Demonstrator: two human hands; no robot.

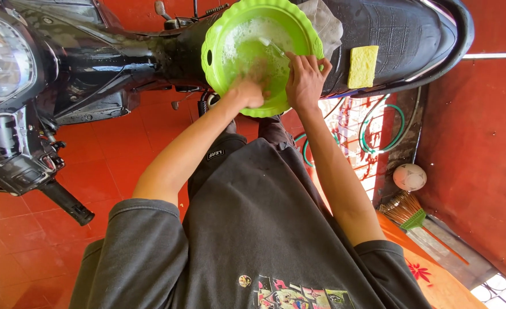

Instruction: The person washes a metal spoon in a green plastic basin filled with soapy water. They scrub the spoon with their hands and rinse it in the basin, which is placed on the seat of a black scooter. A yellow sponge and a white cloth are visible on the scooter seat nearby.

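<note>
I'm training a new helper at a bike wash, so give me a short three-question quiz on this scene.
1. True or false: the yellow sponge lies on the motorcycle seat.
2. Which hand is down in the suds of the green basin? A) left B) right
3. Fill in: the right hand rests on the basin's ____.

Key: 1 true; 2 A, the left hand is in the foamy water; 3 rim.

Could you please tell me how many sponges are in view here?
1: a yellow sponge lies on the black motorbike seat, right of the green basin. The foam around the left hand could hide another.
</note>
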